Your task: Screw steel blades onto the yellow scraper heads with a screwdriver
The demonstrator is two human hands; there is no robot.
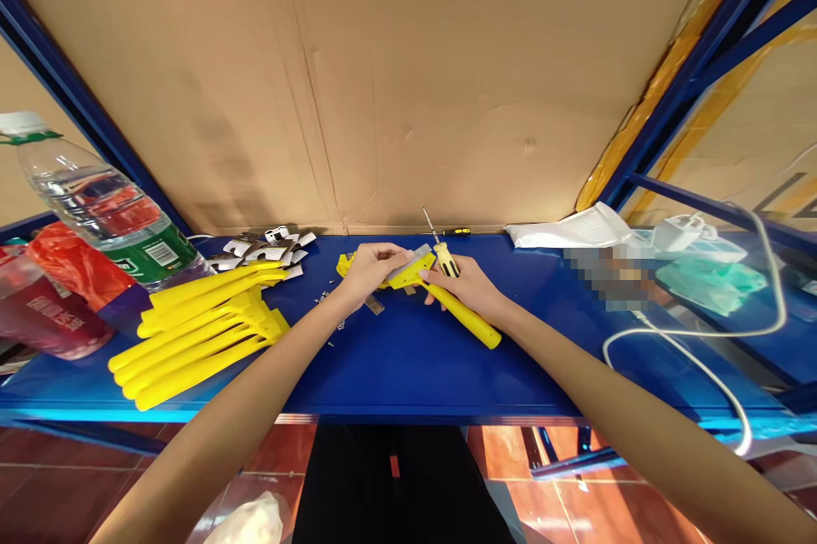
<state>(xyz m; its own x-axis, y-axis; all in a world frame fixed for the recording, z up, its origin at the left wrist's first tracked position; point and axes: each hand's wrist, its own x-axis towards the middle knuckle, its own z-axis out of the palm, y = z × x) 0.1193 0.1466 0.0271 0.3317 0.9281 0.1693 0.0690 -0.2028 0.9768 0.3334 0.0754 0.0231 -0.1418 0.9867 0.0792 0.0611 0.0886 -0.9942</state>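
A yellow scraper (pixel 469 318) lies slantwise between my two hands, its handle pointing down to the right. Along its head runs a grey metal blade (pixel 421 253). My left hand (pixel 370 273) pinches the blade end, thumb and fingers closed. My right hand (pixel 467 282) is wrapped around the neck of the scraper and also keeps a screwdriver (pixel 448 261) tucked in it, tip up. Just beyond my left hand are more yellow scraper parts (pixel 345 263), partly hidden. Small screws (pixel 321 299) and a loose metal blade (pixel 374 304) lie on the blue table.
Several yellow scrapers (pixel 197 340) are piled at left, near a large water bottle (pixel 150 242) and a red cup (pixel 54 306). Dark-and-white cards (pixel 265 250) lie behind them. A second screwdriver (pixel 457 231), a white packet (pixel 568 229) and a white cable (pixel 689 333) are toward the back and right.
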